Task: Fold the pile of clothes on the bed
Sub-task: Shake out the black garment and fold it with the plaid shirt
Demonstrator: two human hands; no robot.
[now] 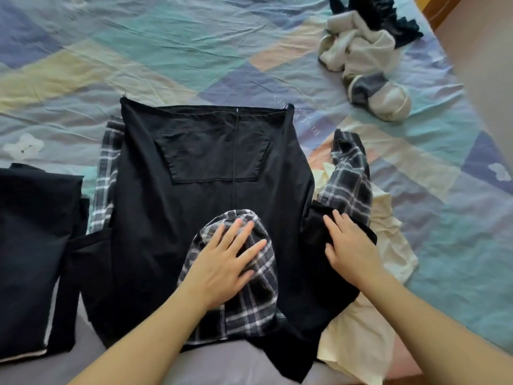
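Plaid shirt mostly hidden under black garment at frame centre on the bed; only strips show left and right. Cream cloth partly covered, lower right. Folded black item cut off at left edge. Left hand flat, fingers spread, presses plaid fabric. Right hand flat on black sleeve. Unfolded pile upper right.

We see the skirt spread mid-bed over a shirt, folded clothes to its left, a pile behind right.
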